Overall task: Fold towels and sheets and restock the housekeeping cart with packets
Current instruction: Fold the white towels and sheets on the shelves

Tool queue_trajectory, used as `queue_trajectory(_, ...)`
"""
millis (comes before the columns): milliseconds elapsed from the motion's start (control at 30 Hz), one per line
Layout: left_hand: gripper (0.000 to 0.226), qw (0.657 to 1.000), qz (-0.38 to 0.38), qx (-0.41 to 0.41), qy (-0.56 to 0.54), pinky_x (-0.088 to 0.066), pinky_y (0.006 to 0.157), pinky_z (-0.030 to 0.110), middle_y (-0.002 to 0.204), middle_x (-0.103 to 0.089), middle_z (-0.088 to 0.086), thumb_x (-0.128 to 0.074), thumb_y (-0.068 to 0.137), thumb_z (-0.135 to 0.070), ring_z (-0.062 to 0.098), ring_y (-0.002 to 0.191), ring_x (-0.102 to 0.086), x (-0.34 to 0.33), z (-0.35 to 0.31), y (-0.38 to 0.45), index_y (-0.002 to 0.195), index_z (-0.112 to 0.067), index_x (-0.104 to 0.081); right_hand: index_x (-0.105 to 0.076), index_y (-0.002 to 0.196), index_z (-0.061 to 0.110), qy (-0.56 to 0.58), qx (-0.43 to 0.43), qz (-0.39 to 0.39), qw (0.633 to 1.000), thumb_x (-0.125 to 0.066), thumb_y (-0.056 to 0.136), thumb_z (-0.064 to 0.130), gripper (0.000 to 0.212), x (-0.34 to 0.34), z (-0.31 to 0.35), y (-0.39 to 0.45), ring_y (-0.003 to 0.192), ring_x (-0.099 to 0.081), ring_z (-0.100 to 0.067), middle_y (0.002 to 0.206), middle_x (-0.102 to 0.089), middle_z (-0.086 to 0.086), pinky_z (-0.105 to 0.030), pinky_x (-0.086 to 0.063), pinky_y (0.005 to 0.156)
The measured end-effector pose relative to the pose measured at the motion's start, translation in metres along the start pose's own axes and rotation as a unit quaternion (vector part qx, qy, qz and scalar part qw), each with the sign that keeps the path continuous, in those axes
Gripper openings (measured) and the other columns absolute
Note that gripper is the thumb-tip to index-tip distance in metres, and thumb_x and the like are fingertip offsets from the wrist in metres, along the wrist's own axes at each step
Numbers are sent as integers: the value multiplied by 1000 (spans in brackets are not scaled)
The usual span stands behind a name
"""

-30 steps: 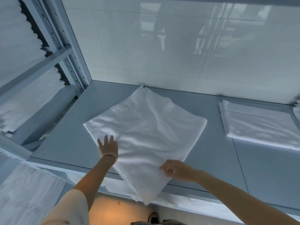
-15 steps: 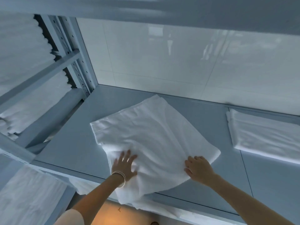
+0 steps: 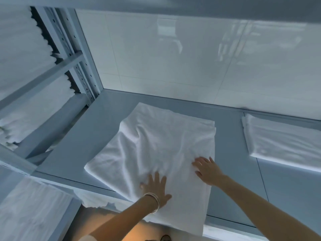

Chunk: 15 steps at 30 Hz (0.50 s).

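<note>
Far left: I see stacked white linen (image 3: 26, 54) on the neighbouring rack, washed out and cut by the frame; I cannot count the layers.
Rack post: a perforated grey upright (image 3: 76, 66) stands well left of my left hand, with a crossbar in front of it.
Shelf: the grey shelf (image 3: 73, 145) carries the work; bare surface lies open left of the left hand and again right of the right hand.
Sheet: the folded white sheet (image 3: 156, 150) lies on the shelf under both hands, its near corner hanging over the shelf's front lip; the layers beneath are hidden.
Left hand: my left hand (image 3: 156, 188) rests flat on the sheet's near part, fingers spread and straight, nothing grasped; a bracelet (image 3: 154, 200) circles the wrist.
Right hand: my right hand (image 3: 207, 171) presses on the sheet near its right edge, fingers loose and extended, released, gripping nothing.
Far right: a second folded sheet (image 3: 281, 141) lies well right of the right hand, cut off by the frame.
Behind: glossy white wall tiles (image 3: 173, 58) close the back edge.
</note>
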State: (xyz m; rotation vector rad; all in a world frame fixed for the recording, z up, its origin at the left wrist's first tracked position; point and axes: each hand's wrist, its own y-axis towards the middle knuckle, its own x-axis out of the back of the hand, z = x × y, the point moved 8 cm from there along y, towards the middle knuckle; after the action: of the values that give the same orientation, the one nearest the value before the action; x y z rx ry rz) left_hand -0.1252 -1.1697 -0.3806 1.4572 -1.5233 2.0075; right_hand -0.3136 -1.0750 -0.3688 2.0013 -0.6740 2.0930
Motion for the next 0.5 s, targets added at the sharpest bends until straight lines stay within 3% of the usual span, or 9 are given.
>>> queue_trajectory(33, 73, 1000, -13, -8, 6, -15, 111, 57, 157, 15, 4, -39, 93, -53, 35, 144, 10, -1, 4, 5, 150, -28, -1, -66, 111, 16, 0, -6, -1, 1000, -77, 72, 30, 42, -2, -5, -5, 107, -63, -30, 119, -61, -9, -51, -45, 95)
queue_trajectory(100, 70, 999, -44, -18, 9, -10, 113, 54, 158, 14, 2, -43, 93, -45, 32, 144, 8, 11, 16, 23, 150, -32, -4, -73, 85, 21, -6, -29, -4, 1000, -90, 44, 36, 47, -2, -8, -17, 71, -69, -21, 87, -68, -3, -39, -57, 72)
queue_trajectory(133, 66, 998, -63, -21, 12, -9, 114, 52, 158, 10, 1, -44, 94, -39, 31, 144, 4, 23, 22, 34, 149, -35, -8, -72, 86, 20, -17, -23, -7, 1000, -88, 46, 38, 47, -3, -1, -25, 71, -68, -19, 87, -66, -2, -33, -57, 72)
queue_trajectory(167, 60, 996, -83, -22, 23, -8, 115, 49, 159, 5, -1, -41, 95, -31, 29, 144, 1, 38, 27, 46, 148, -36, -13, -69, 98, 18, -9, -16, 3, 1000, -81, 62, 40, 44, 1, 11, -34, 82, -66, -19, 97, -64, -3, -30, -54, 78)
queue_trajectory(233, 51, 990, -108, -22, 84, -2, 116, 49, 159, 2, -3, -29, 100, -23, 28, 145, 2, 64, 28, 65, 147, -38, -15, -56, 123, 16, 88, -4, 20, 996, -51, 93, 34, 35, -2, 38, -49, 109, -56, -21, 120, -54, -3, -28, -43, 91)
queue_trajectory(267, 48, 985, -112, -23, 127, 2, 116, 51, 159, 4, -4, -22, 103, -24, 28, 145, 5, 73, 27, 71, 148, -39, -14, -53, 127, 17, 143, 1, 37, 989, -43, 97, 31, 34, -6, 46, -49, 113, -53, -20, 125, -53, -1, -26, -40, 93)
queue_trajectory(367, 47, 970, -119, -13, 212, 8, 113, 57, 158, 12, -4, -19, 104, -27, 30, 144, 15, 84, 31, 78, 148, -41, -10, -60, 121, 16, 291, -3, 43, 956, -49, 93, 21, 30, -8, 51, -47, 112, -57, -16, 122, -59, 2, -21, -39, 92)
queue_trajectory(500, 50, 975, -184, 8, 129, 5, 115, 53, 159, 6, 2, -38, 97, -15, 33, 145, 9, 85, 57, 45, 144, -30, -29, -70, 93, 18, 182, -25, -63, 981, -66, 65, -6, 37, 5, 11, -45, 90, -66, -21, 103, -65, 2, -30, -51, 73)
